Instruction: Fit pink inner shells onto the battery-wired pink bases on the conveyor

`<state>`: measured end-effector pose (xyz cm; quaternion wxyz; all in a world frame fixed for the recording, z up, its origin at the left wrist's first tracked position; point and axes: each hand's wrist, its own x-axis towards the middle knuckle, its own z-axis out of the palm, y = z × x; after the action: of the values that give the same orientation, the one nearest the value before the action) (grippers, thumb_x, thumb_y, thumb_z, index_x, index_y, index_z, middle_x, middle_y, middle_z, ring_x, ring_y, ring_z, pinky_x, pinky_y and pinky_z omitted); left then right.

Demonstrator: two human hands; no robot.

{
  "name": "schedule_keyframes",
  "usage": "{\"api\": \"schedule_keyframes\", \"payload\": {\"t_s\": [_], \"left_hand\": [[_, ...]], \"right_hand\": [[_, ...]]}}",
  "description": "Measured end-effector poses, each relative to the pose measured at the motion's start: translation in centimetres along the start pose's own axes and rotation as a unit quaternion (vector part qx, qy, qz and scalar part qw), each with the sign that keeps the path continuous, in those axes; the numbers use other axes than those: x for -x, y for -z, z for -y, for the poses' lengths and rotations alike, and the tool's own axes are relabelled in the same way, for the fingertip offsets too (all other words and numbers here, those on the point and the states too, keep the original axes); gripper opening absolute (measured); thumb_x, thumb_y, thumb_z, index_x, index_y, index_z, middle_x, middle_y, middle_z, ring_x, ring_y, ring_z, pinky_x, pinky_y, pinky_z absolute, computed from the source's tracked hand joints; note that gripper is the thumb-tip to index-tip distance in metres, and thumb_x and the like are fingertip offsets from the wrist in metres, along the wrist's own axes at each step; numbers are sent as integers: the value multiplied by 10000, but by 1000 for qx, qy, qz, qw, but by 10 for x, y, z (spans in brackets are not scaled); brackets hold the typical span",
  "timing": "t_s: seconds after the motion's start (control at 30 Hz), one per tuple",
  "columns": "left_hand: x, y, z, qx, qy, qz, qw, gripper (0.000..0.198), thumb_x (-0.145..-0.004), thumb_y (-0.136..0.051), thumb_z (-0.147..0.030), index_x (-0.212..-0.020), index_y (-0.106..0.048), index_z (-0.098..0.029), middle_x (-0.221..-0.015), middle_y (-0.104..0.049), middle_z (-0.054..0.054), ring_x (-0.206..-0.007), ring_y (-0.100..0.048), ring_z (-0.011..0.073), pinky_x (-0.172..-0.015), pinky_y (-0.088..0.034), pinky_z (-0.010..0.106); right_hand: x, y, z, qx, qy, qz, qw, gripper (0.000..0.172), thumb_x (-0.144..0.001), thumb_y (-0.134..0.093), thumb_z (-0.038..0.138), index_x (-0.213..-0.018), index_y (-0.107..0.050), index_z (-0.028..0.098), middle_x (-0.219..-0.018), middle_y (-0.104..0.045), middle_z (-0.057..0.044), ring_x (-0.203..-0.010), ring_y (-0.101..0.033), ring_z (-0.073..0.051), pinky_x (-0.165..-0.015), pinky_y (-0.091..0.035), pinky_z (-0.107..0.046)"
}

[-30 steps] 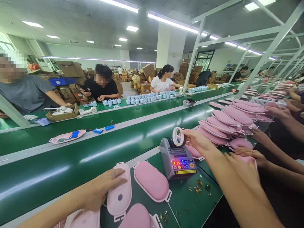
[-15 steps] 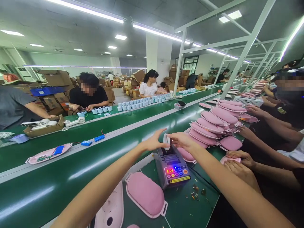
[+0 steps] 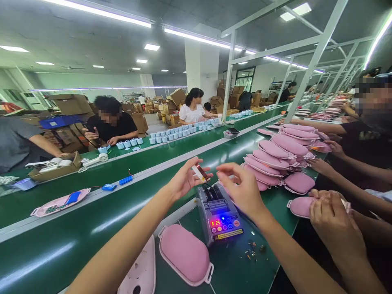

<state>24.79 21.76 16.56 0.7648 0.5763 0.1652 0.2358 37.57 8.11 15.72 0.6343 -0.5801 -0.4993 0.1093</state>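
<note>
In my left hand (image 3: 183, 179) is a narrow roll of brown tape (image 3: 200, 172) with a white core, held tilted between thumb and fingers. My right hand (image 3: 240, 185) is just to its right, the thumb and index finger drawn into a pinch; whatever is between them is too small to make out. Below both hands stands a grey automatic tape dispenser (image 3: 219, 216), its red display lit and its top holder showing dark wheels. A pink oval case (image 3: 185, 254) lies on the green bench left of the dispenser, overlapping no hand.
A pale pink shell (image 3: 139, 269) lies at the lower left. Stacked pink cases (image 3: 266, 163) rise behind the dispenser on the right. A co-worker's hands (image 3: 333, 216) hold another pink case close on the right. Small scraps (image 3: 252, 249) litter the bench beside the dispenser.
The roll has come up from the dispenser top and turned, now in my left hand alone. My right hand has let go of it and drawn to the right.
</note>
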Motion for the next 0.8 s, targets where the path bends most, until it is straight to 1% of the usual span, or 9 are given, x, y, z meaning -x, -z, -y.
{"api": "schedule_keyframes", "payload": {"t_s": [0.03,0.1,0.17,0.37,0.43,0.5,0.57,0.67,0.8], "left_hand": [[11,-2,-6,33,16,-4,999,497,-791,-679,-579,-1060,-545,-183,-928,-680,83,-796,-705,216,-820,-551,378],[31,-8,-16,80,47,-18,996,435,-801,-706,-522,-1017,-582,-165,-830,-669,55,-712,-681,184,-747,-563,333],[47,-11,-22,93,68,-40,992,396,-818,-704,-500,-983,-605,-154,-755,-642,31,-643,-648,157,-695,-566,307],[69,-9,-28,83,103,-63,989,435,-802,-707,-560,-923,-626,-151,-811,-676,87,-704,-677,189,-767,-577,349],[72,-7,-28,79,108,-68,989,431,-805,-702,-563,-903,-623,-150,-818,-686,99,-713,-685,197,-782,-578,359],[75,-7,-28,78,104,-77,988,418,-813,-694,-555,-886,-615,-152,-805,-688,94,-696,-685,194,-771,-578,356],[77,-8,-27,75,90,-87,989,416,-809,-699,-554,-891,-607,-157,-795,-686,84,-683,-683,191,-759,-573,349],[79,-10,-24,73,54,-101,991,433,-791,-718,-560,-924,-594,-167,-802,-678,74,-713,-684,196,-776,-562,347],[77,-11,-18,77,16,-117,990,458,-742,-772,-540,-952,-565,-189,-825,-652,45,-759,-679,191,-773,-553,334]], "right_hand": [[10,-3,6,57,105,9,993,187,-900,-608,248,-1057,-695,195,-1031,-689,-47,-873,-646,-146,-703,-547,-242],[24,-10,15,160,293,17,943,236,-944,-534,149,-1122,-682,197,-1082,-688,-51,-953,-657,-147,-818,-570,-277],[32,-16,20,211,390,8,896,258,-943,-517,72,-1117,-680,171,-1079,-695,-62,-982,-665,-148,-857,-580,-283],[31,-21,28,274,484,4,831,258,-919,-531,28,-1050,-706,164,-1034,-720,-55,-886,-704,-162,-736,-612,-276],[30,-21,30,275,501,15,821,243,-912,-538,24,-1008,-717,156,-1016,-724,-56,-868,-711,-173,-707,-615,-282],[31,-23,31,244,481,27,842,220,-917,-548,45,-974,-724,164,-985,-728,-49,-836,-710,-166,-701,-616,-282],[34,-27,32,192,411,20,891,196,-920,-566,92,-967,-731,189,-949,-731,-35,-807,-706,-154,-707,-616,-276],[41,-34,32,110,230,1,967,160,-878,-634,199,-996,-742,201,-913,-731,-39,-742,-693,-153,-603,-590,-241],[47,-40,30,30,36,-3,999,181,-798,-686,337,-854,-765,185,-853,-725,-53,-675,-654,-158,-530,-540,-230]]}}
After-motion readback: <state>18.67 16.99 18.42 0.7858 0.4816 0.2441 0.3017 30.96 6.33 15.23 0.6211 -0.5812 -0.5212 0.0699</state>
